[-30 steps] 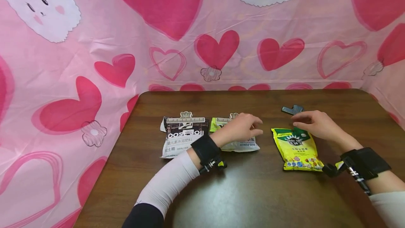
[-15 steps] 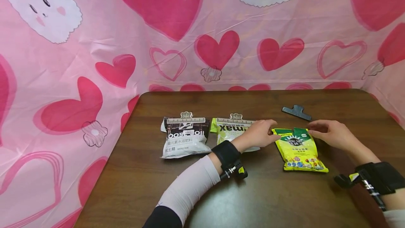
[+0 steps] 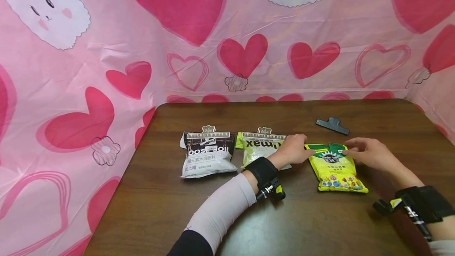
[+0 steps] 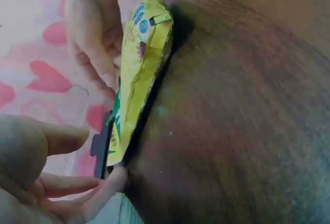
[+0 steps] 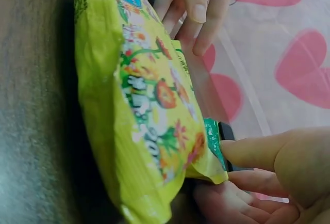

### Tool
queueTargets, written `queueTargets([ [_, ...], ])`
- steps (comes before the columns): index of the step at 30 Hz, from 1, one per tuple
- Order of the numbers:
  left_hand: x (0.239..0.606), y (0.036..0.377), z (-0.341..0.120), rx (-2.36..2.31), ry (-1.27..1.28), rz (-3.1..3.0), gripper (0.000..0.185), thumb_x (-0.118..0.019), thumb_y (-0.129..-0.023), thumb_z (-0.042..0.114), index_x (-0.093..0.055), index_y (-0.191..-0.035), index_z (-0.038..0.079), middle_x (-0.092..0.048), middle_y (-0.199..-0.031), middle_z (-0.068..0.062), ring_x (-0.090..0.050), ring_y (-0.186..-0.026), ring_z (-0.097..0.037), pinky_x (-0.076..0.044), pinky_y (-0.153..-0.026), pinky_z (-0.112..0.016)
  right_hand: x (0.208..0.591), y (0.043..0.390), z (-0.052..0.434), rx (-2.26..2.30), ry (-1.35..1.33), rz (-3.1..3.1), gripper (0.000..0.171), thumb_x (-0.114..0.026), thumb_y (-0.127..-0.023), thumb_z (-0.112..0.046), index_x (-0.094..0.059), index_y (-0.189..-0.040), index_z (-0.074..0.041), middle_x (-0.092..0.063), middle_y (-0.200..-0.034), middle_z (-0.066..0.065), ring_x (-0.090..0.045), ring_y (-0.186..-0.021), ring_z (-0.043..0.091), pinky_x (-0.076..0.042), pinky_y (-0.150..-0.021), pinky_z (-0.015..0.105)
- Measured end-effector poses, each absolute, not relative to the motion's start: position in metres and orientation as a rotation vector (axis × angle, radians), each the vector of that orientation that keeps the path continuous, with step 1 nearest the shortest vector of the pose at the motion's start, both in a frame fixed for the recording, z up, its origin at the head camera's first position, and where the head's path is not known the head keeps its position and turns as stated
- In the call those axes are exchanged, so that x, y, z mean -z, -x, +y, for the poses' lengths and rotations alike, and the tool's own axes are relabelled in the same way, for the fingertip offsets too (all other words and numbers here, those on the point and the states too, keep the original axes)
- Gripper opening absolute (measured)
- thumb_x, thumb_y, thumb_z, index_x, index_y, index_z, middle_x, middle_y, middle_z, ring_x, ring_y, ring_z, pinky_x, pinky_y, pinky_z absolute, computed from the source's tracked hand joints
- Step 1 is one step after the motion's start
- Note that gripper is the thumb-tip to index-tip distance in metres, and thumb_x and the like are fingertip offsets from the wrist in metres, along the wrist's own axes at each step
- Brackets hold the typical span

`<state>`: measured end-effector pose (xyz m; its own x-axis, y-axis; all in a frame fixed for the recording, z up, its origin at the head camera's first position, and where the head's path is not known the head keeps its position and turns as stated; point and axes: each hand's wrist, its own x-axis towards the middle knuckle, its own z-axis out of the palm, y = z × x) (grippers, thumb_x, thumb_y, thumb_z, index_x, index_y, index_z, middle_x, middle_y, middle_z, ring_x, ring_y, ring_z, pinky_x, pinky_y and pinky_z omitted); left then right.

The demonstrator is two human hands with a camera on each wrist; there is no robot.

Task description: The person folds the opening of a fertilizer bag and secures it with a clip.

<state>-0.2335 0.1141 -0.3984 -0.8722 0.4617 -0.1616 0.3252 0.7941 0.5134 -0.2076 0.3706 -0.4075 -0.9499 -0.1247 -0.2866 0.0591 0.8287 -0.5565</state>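
Observation:
A yellow fertilizer bag (image 3: 335,171) with a green top band and printed flowers lies on the table between both hands. My left hand (image 3: 294,150) is at its upper left corner. In the left wrist view, the fingertips (image 4: 119,175) meet the bag's edge while the thumb stands apart above. On the other side, my right hand (image 3: 371,153) pinches the upper right corner, thumb (image 5: 242,152) on the green band and fingers beneath. Just behind the bag lies a dark bag clip (image 3: 333,125), holding nothing.
Left of the yellow bag lie a green-and-white bag (image 3: 257,153) and a black-and-white bag (image 3: 207,161), each with a clip across its top. My left forearm crosses in front of the green-and-white one. A pink heart-print cloth (image 3: 199,23) hangs behind the brown table (image 3: 302,224).
My left hand has moved right, from over the green-and-white bag to the yellow bag's corner. My right hand has left the dark clip's side and come down onto the opposite corner.

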Motion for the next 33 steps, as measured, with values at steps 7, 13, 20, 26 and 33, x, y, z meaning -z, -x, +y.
queueTargets([
  [7, 0.4, 0.235, 0.113, -0.736, -0.586, 2.697, 0.045, -0.065, -0.095, 0.038, -0.064, -0.13, 0.011, -0.067, -0.128, 0.001, -0.063, -0.113, -0.01, -0.05, -0.087, -0.02, 0.411, 0.205, 0.368, 0.955, -0.014, 2.598, 0.07, -0.062, -0.096, -0.043, -0.044, -0.14, 0.009, -0.061, -0.118, 0.031, -0.064, -0.085, 0.02, -0.057, -0.069, 0.033],
  [13, 0.401, 0.237, 0.111, -0.857, -0.558, 2.647, 0.042, -0.067, -0.094, 0.033, -0.065, -0.129, 0.009, -0.068, -0.125, -0.001, -0.064, -0.11, -0.011, -0.05, -0.084, -0.019, 0.413, 0.201, 0.364, 1.058, -0.019, 2.554, 0.07, -0.063, -0.096, -0.039, -0.04, -0.142, 0.008, -0.06, -0.123, 0.033, -0.064, -0.088, 0.02, -0.059, -0.069, 0.03],
  [20, 0.404, 0.235, 0.11, -0.817, -0.616, 2.643, 0.044, -0.072, -0.091, 0.028, -0.063, -0.133, 0.017, -0.065, -0.13, 0.004, -0.055, -0.123, -0.01, -0.045, -0.099, -0.021, 0.415, 0.194, 0.359, 1.123, -0.02, 2.599, 0.072, -0.065, -0.096, -0.038, -0.037, -0.144, 0.008, -0.064, -0.12, 0.034, -0.069, -0.089, 0.023, -0.06, -0.069, 0.031],
  [26, 0.407, 0.234, 0.108, -0.887, -0.671, 2.641, 0.038, -0.072, -0.091, 0.024, -0.066, -0.128, 0.019, -0.066, -0.127, 0.005, -0.061, -0.114, -0.009, -0.048, -0.09, -0.019, 0.412, 0.19, 0.357, 1.151, -0.027, 2.614, 0.072, -0.064, -0.096, -0.037, -0.037, -0.143, 0.009, -0.069, -0.114, 0.028, -0.067, -0.087, 0.017, -0.059, -0.069, 0.03],
  [33, 0.397, 0.235, 0.102, -1.051, -0.701, 2.617, 0.036, -0.072, -0.092, 0.02, -0.067, -0.127, 0.018, -0.069, -0.122, 0.002, -0.064, -0.103, -0.011, -0.048, -0.08, -0.018, 0.401, 0.192, 0.357, 1.158, -0.032, 2.669, 0.069, -0.061, -0.097, -0.038, -0.039, -0.142, 0.009, -0.069, -0.115, 0.028, -0.064, -0.081, 0.006, -0.059, -0.067, 0.029],
])
